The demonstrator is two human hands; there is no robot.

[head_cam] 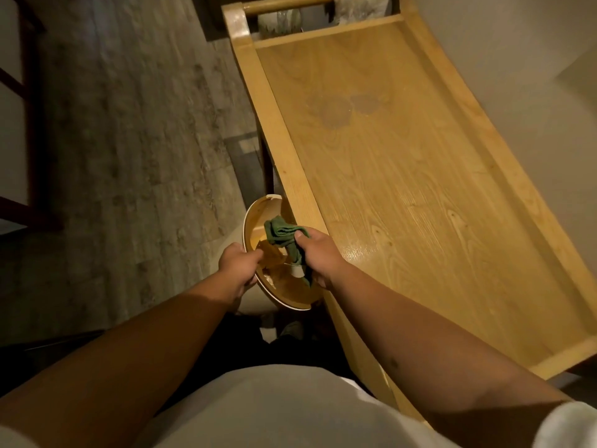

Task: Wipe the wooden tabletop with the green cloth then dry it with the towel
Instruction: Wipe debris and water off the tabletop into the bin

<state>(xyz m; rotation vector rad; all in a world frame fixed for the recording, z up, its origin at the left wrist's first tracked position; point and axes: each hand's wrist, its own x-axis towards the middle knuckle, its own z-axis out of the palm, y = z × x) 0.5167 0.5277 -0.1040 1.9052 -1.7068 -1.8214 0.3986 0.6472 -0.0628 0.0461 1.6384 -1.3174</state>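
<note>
A: What are the two hands doing?

B: The right hand (318, 253) is gripping the bunched green cloth (284, 239), thumb lying on top, fingers curled round it; a tail of cloth is hanging below the fist. The left hand (237, 266) is curling its fingers over the near rim of a shallow round wooden basin (255, 208), holding it.

A: Where is the cloth sitting relative to the tabletop?

B: It is hanging over the basin, just off the tabletop's left edge, near the near-left corner. The right hand is touching or overlapping that raised edge; which, the view is too dim to tell.

A: And the wooden tabletop (420, 189) itself?

B: It is running long and narrow away from the person, a raised lip bordering every side. Darker blotches (349, 108), possibly damp marks, are showing toward the far end, and a glossy patch is shining beside the right hand.

A: What room is lying around it?

B: A pale wall is running along the right edge; stone-patterned floor (129, 156) is lying open left of the basin.
</note>
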